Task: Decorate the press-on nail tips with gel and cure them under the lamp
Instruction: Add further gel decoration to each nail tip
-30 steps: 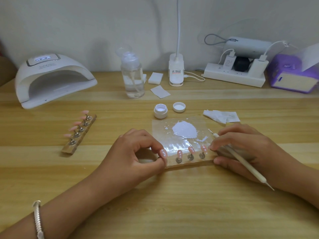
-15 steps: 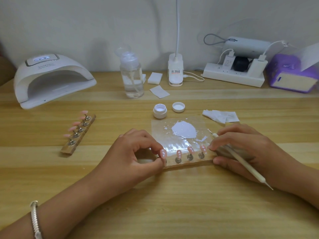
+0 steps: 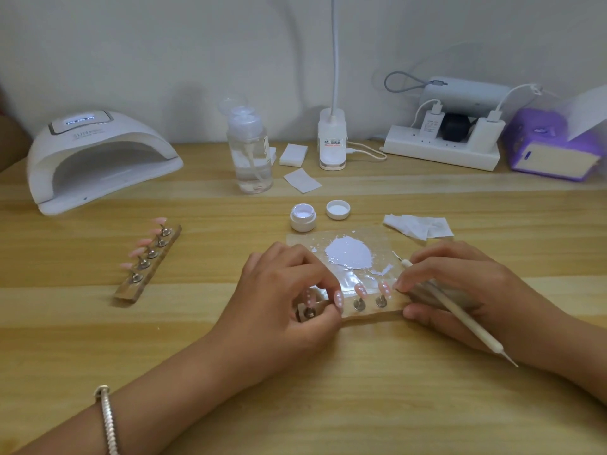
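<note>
At the far left a white dome-shaped curing lamp (image 3: 98,159) sits at the back of the pale wooden table (image 3: 328,405), its opening facing the person and a small display lit on top. In front of it lies a slanted wooden strip holder (image 3: 147,262) carrying five plain pink press-on nail tips on metal stands. A silver beaded bracelet (image 3: 106,418) circles the left wrist at the bottom edge. Further right, a clear plastic pump bottle (image 3: 249,156) stands near the wall.

The left hand (image 3: 282,300) is curled over the left end of a second wooden holder (image 3: 371,311) lying across the table's middle. Its forefinger and thumb pinch a dotted pink nail tip (image 3: 338,298), and another dotted tip shows in the gap under the fingers. Behind the hand are a small open white gel pot (image 3: 303,218) and its round white lid (image 3: 338,209), just apart. Between the hands a clear plastic sheet (image 3: 377,238) holds a puddle of white gel (image 3: 349,256). Two more dotted tips stand on the holder beside the right hand (image 3: 460,290), whose curled fingers and thumb grip the holder's right end while keeping a slim white dotting tool (image 3: 460,318) tucked between them. Crumpled white wipes (image 3: 417,224) lie behind that hand, with a white power strip (image 3: 443,152) and a purple tissue pack (image 3: 555,149) against the wall
</note>
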Tool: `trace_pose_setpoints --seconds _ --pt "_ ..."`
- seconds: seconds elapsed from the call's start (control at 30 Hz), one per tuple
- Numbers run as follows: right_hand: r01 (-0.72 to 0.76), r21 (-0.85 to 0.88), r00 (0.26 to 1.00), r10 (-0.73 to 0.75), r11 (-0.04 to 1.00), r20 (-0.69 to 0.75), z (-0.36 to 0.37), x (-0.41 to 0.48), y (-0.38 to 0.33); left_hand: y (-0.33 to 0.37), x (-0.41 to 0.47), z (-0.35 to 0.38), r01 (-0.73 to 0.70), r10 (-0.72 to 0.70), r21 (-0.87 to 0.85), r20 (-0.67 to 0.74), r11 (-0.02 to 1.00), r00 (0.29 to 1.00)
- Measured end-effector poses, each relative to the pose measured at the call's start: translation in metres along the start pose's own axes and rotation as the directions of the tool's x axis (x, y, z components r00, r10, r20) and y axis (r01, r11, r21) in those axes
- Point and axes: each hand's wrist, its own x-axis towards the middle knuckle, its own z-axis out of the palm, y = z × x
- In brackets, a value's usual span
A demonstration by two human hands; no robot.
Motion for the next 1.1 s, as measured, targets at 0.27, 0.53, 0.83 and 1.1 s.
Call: trace_pose_setpoints --seconds 0.27,0.53,0.83,1.1 --pt "0.014 -0.012 1.000 -0.014 1.000 -0.008 0.0005 0.0015 0.0003 0.0011 0.0003 0.0023 0.017 -0.018 -0.017 -0.021 1.000 1.000" --pt "0.020 -0.020 1.000 -0.020 1.000 -0.006 0.0000 0.0007 0.0010 0.0020 0.0010 0.0016 0.020 -0.019 0.003 -0.036 1.000 0.999" --pt "0.114 -0.112 0.990 -0.122 0.987 -0.065 0.0022 -0.0001 -0.0022 0.0040 -0.0008 0.0002 -0.029 0.029 -0.004 -0.026 1.000 0.999" --pt "0.159 -0.163 0.983 -0.171 0.974 -0.063 0.0028 0.0017 -0.0055 0.0027 -0.0009 0.0036 -0.136 0.136 0.004 -0.064 0.991 0.989"
